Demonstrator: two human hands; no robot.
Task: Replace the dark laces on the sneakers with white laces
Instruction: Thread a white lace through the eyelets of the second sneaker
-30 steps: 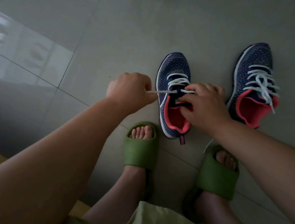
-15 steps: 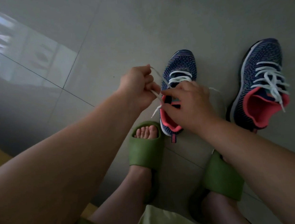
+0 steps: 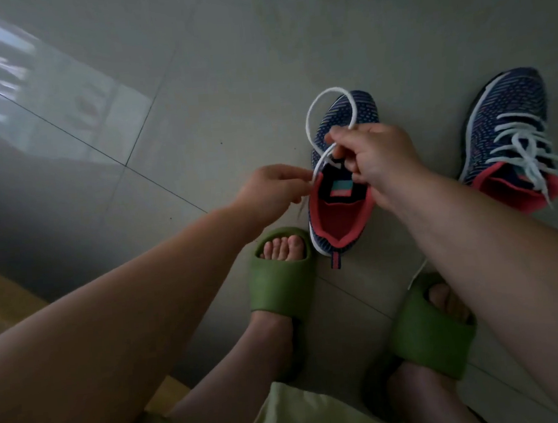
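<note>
The soft, limp white flat cotton lace (image 3: 310,115) loops above the right hand (image 3: 380,163), whose fingers (image 3: 342,139) pinch it over the navy knitted sneaker (image 3: 344,206), while the left hand (image 3: 269,192) pinches its other strand; best held near the tip.

Both arms are bare, with no sleeve, watch or ring showing up to either hand. Below the left hand (image 3: 269,192) and the right hand (image 3: 377,163), the feet wear chunky green open-toe slides (image 3: 281,278). A pale green garment (image 3: 297,417) covers the lap.
</note>
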